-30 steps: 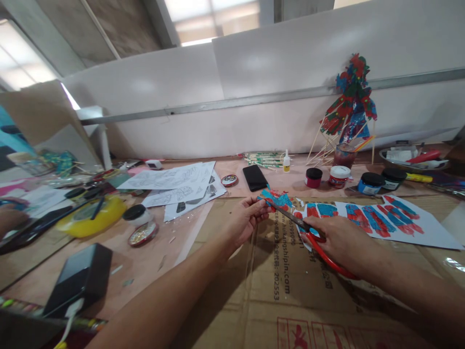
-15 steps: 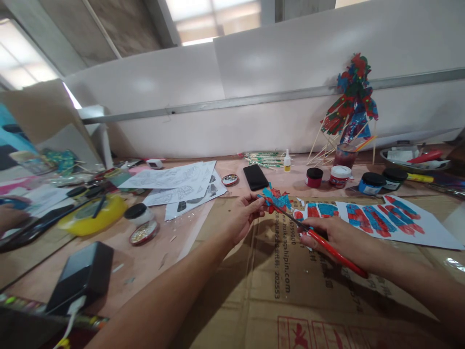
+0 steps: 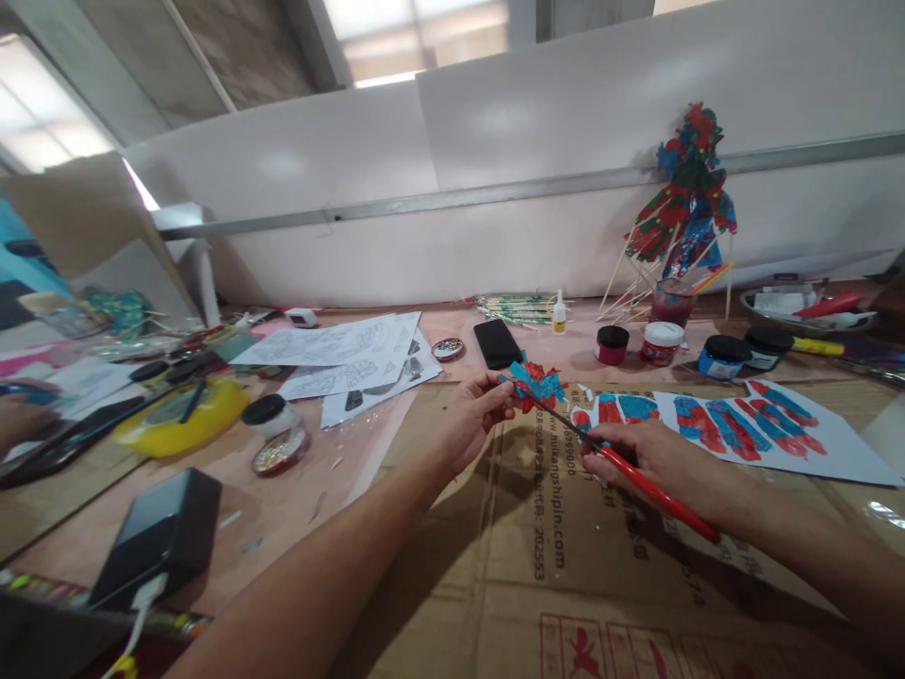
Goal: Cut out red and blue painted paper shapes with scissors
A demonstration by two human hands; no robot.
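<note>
Backed by glossy white flat panels [image 3: 551, 104], crossed by long grey metal rail [image 3: 495, 192]. Shows bright pale-paned window [image 3: 424, 38] above, pink-topped table [image 3: 272, 528] below.

Scissors [image 3: 661, 497]: in the right hand [image 3: 654, 457], above the cardboard [image 3: 445, 585].
Phone [image 3: 497, 345]: behind the cardboard, left of the bottle [image 3: 559, 315].
Jars [image 3: 612, 346]: right of the bottle (four of them).
Drawings [image 3: 321, 344]: on the surface [image 3: 272, 509], left of the phone.

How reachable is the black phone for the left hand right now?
Probably yes: the black phone lies just beyond the left hand, its left side unobstructed, but that hand holds the painted cutout.
</note>
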